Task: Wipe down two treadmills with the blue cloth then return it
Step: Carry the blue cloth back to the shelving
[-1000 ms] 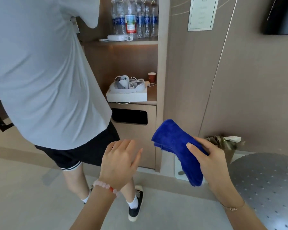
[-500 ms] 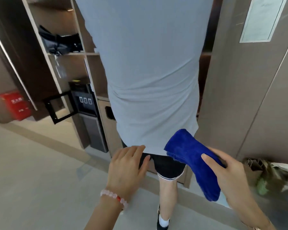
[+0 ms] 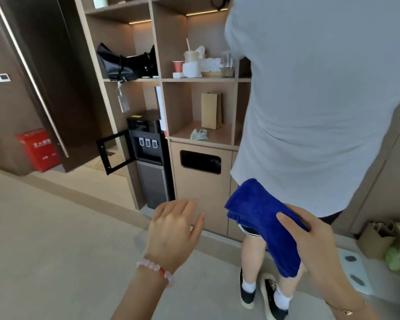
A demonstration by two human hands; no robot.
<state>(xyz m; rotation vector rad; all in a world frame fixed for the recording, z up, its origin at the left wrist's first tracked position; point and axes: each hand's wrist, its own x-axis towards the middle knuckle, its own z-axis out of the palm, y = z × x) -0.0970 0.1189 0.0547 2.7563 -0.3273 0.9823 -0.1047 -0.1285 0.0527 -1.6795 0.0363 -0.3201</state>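
Blue cloth: folded into a thick pad, carried in the air in front of the wearer, no treadmill in view. A person in a grey shirt stands close ahead on the right, back turned. The cloth overlaps their shorts in the picture; contact cannot be told. To the left is a wooden shelf unit with a water dispenser in its lower bay and a black bag on a shelf above. Right hand grasps the cloth near its middle, thumb across the top; the lower end hangs free. Left hand is released, fingers loosely spread, holding nothing; bead bracelet on the wrist. Judgement: the cloth is light, soft and limp, not fragile. A grasp across the folded middle keeps the layers together; an edge grip would probably let it unfold.
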